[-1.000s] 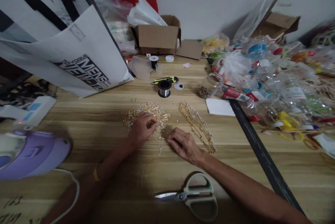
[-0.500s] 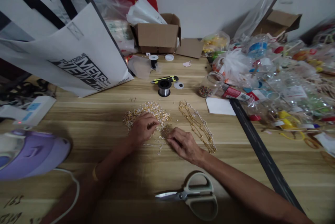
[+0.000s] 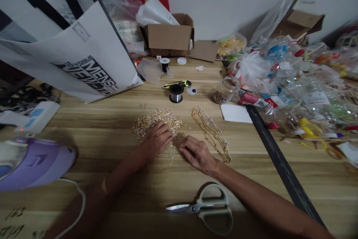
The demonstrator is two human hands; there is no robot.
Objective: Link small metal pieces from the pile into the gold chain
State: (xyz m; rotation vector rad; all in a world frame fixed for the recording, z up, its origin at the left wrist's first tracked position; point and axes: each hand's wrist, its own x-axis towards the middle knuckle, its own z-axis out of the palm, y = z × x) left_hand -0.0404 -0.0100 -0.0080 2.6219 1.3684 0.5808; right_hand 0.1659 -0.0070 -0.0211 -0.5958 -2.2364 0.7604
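Note:
A heaped pile of gold and silver jewelry chains (image 3: 156, 118) lies on the wooden table. My left hand (image 3: 158, 138) rests at its near right edge, fingers curled and closed; what they hold is hidden. Just to the right, my right hand (image 3: 197, 153) is closed in a pinch at a small tangle of thin gold chain (image 3: 177, 139). A few loose silver chain ends (image 3: 170, 156) trail on the table below the fingertips. Several beaded gold and silver chains (image 3: 211, 132) are laid out side by side beyond my right hand.
Scissors (image 3: 212, 207) lie near the front edge. Behind the pile are a wire spool (image 3: 176, 94), a yellow utility knife (image 3: 179, 84) and a jar of beads (image 3: 223, 91). A paper bag (image 3: 84, 52) and purple appliance (image 3: 36, 162) stand left; plastic bottles (image 3: 313, 90) crowd the right.
My left hand has shifted slightly right, closer to my right hand, and its fingers have turned further over the chains. My right hand has stayed almost still.

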